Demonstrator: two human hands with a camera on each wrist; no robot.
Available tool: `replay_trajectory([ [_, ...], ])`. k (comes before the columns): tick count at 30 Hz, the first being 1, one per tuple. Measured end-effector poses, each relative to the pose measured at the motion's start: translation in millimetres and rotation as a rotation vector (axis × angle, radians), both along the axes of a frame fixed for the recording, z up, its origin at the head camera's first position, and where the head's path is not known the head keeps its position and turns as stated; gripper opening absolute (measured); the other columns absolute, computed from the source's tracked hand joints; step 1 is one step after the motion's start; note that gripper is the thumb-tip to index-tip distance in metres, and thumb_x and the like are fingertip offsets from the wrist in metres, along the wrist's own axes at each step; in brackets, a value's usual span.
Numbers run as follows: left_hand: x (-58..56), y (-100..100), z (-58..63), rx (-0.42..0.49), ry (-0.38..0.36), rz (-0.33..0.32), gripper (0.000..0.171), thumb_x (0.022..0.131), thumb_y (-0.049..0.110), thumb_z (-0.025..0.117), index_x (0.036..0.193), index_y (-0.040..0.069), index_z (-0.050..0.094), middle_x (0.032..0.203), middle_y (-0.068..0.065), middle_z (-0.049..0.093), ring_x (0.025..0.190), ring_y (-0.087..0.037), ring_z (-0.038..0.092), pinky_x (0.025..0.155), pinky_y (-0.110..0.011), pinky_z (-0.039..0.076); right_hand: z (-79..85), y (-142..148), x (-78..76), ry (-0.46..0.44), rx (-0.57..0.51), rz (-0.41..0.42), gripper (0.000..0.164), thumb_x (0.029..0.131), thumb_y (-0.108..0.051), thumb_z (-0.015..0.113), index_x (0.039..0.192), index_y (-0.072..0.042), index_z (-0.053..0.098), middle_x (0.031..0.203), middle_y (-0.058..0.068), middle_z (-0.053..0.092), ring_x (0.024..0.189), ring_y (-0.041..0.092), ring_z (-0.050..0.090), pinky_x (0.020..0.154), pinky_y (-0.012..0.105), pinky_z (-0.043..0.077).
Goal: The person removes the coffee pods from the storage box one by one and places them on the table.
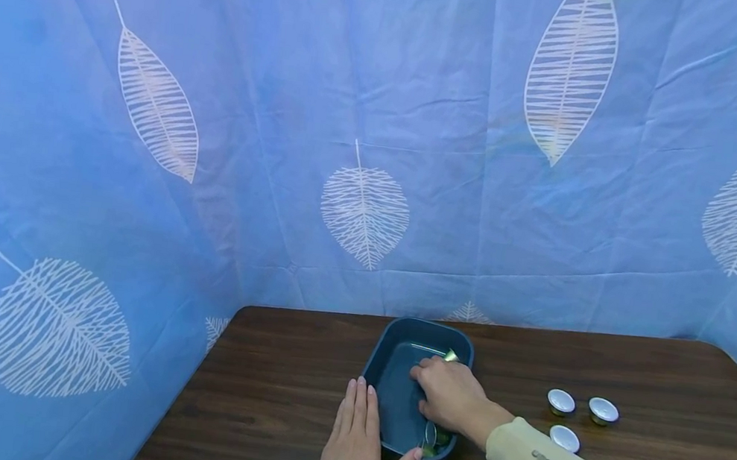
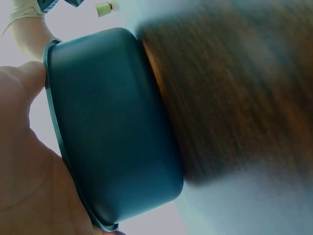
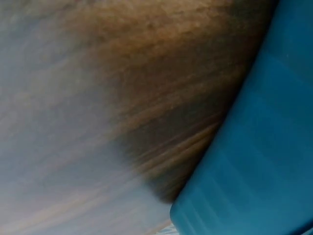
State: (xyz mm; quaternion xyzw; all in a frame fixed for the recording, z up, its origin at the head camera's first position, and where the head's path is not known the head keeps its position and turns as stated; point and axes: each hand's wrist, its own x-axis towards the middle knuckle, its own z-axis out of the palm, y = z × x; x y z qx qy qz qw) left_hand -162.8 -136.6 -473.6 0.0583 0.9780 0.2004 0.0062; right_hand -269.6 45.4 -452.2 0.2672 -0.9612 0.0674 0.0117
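A dark teal rectangular bin [image 1: 399, 406] stands on the table. My left hand [image 1: 356, 439] rests along its left rim with straight fingers, the thumb reaching across the near end. In the left wrist view the palm [image 2: 29, 156] lies against the rim of the bin [image 2: 117, 127]. My right hand [image 1: 452, 396] is down inside the bin at its right side, fingers bent; I cannot tell whether they hold anything. A green-gold capsule [image 1: 451, 356] shows just beyond that hand. More green capsules [image 1: 441, 438] lie in the near right corner, partly hidden.
Right of the bin, three small capsules with silvery-white lids stand on the brown wooden table [image 1: 286, 371]: one at left [image 1: 561, 402], one at right [image 1: 603, 411] and one nearer [image 1: 565, 438]. A blue cloth with white leaves [image 1: 297, 140] hangs behind the table.
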Motion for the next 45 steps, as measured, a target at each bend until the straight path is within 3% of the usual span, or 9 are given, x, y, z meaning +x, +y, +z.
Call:
replay_trajectory([
  [15,1.9,0.1,1.5,0.005,0.002,-0.003,0.115,0.093,0.086,0.051,0.17,0.004,0.028,0.181,-0.015,0.02,0.168,-0.037,0.019,0.131,-0.057,0.033,-1.5,-0.9,1.3,0.027,0.048,-0.026,0.035,0.089,-0.026,0.089,0.119,-0.01,0.079,0.112,0.008,0.078,0.105,0.024,0.076,0.092,0.047,0.066],
  [24,1.2,0.8,2.1,-0.001,-0.004,0.003,0.115,0.093,0.088,0.05,0.17,0.006,0.028,0.182,-0.013,0.019,0.169,-0.037,0.018,0.131,-0.057,0.033,-5.8,1.4,1.5,0.211,0.057,0.007,0.044,0.088,-0.03,0.09,0.123,-0.007,0.078,0.13,0.013,0.075,0.126,0.029,0.067,0.109,0.051,0.058],
  [29,1.6,0.9,2.3,-0.004,-0.005,0.004,0.115,0.092,0.088,0.05,0.171,0.006,0.027,0.182,-0.013,0.019,0.169,-0.037,0.018,0.131,-0.057,0.032,-5.9,1.5,1.2,0.197,0.073,-0.025,0.05,0.086,-0.028,0.09,0.127,-0.003,0.076,0.137,0.019,0.072,0.133,0.036,0.063,0.113,0.053,0.055],
  [37,1.6,0.8,2.7,0.006,0.005,0.0,0.116,0.092,0.087,0.051,0.17,0.004,0.028,0.181,-0.015,0.019,0.169,-0.037,0.018,0.131,-0.058,0.032,-5.3,1.5,1.0,0.071,-0.005,-0.083,0.044,0.087,-0.016,0.087,0.125,0.002,0.074,0.131,0.022,0.073,0.124,0.037,0.069,0.103,0.054,0.06],
  [40,1.2,0.8,2.2,0.002,0.008,-0.004,0.116,0.093,0.086,0.052,0.17,0.004,0.028,0.181,-0.016,0.019,0.169,-0.038,0.018,0.131,-0.058,0.032,-5.1,0.7,0.6,0.095,-0.004,-0.093,0.041,0.087,-0.015,0.087,0.122,0.002,0.075,0.125,0.02,0.074,0.116,0.034,0.069,0.102,0.052,0.062],
  [45,1.0,1.3,1.4,-0.005,0.006,-0.001,0.116,0.092,0.087,0.051,0.17,0.004,0.028,0.181,-0.016,0.019,0.168,-0.038,0.019,0.131,-0.058,0.032,-4.3,0.1,1.4,0.188,0.093,-0.101,0.031,0.085,-0.02,0.087,0.107,0.001,0.078,0.107,0.017,0.075,0.093,0.027,0.06,0.094,0.046,0.062],
])
